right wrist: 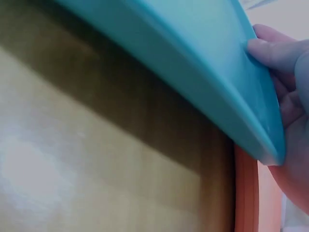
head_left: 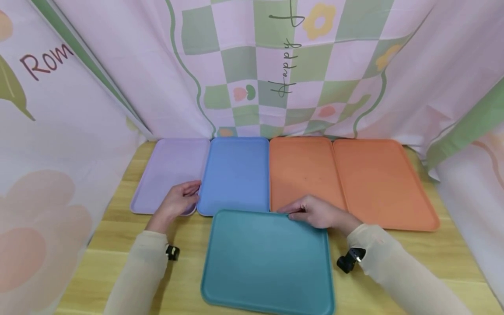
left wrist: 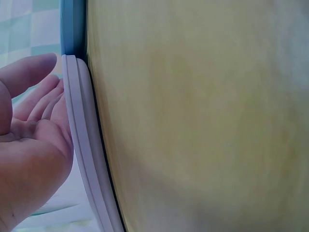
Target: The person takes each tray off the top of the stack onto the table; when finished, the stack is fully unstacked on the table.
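My right hand (head_left: pixel 315 211) pinches the far edge of a teal tray (head_left: pixel 267 262), its thumb on the tray's inner face. In the right wrist view a broad shadow shows under the teal tray's side (right wrist: pixel 193 82), which stands off the wooden table. My left hand (head_left: pixel 180 200) rests at the near right corner of a purple tray (head_left: pixel 169 175), fingers loosely extended toward the edge of a blue tray (head_left: pixel 238 175). In the left wrist view the palm lies over the purple tray's rim (left wrist: pixel 79 130), with nothing in its grasp.
Two orange trays, the inner one (head_left: pixel 303 170) and the outer one (head_left: pixel 382 183), continue the row to the right of the blue tray. Behind the row hangs a checkered curtain (head_left: pixel 275 65). Pale printed cloth (head_left: pixel 51 153) borders the wooden table (head_left: pixel 106 267) at the sides.
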The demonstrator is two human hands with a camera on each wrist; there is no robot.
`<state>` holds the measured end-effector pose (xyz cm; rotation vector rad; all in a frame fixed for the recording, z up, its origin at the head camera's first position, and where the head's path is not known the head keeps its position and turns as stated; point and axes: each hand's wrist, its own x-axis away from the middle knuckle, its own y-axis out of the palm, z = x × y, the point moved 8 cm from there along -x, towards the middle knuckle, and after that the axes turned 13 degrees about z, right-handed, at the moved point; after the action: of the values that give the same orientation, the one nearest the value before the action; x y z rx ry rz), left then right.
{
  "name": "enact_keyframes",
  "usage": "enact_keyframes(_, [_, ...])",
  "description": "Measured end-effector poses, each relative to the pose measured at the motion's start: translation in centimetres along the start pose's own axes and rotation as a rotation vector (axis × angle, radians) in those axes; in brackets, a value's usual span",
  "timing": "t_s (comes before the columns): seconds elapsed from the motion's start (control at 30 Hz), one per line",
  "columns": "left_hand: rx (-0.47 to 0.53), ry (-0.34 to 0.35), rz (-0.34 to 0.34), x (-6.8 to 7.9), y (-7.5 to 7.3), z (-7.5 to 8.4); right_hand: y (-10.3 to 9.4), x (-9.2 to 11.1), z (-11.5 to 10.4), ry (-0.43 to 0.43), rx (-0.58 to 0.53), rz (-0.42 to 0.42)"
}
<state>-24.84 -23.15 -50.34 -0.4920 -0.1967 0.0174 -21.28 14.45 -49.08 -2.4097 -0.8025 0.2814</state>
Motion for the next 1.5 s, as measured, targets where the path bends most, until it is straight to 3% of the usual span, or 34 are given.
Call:
enact_keyframes(0.3, [0.0, 0.014, 0.012, -0.2, -0.1, 0.0, 0.5, 0.8, -1.0, -0.091, 0.081, 0.043])
enact_keyframes(0.67, [0.005, -0.002, 0.017, 0.0, -0.2, 0.3, 0.9, 1.2, -1.1, -0.139, 0.11, 0.047])
enact_keyframes(1.07, [0.002, -0.023, 0.013, -0.2, -0.2, -0.2, 0.9, 1.9, -1.2, -0.204, 0.163, 0.159])
enact_keyframes(1.5, [-0.025, -0.018, 0.034, 0.0, -0.2, 0.0, 1.1, 2.1, -1.4, -0.227, 0.179, 0.178])
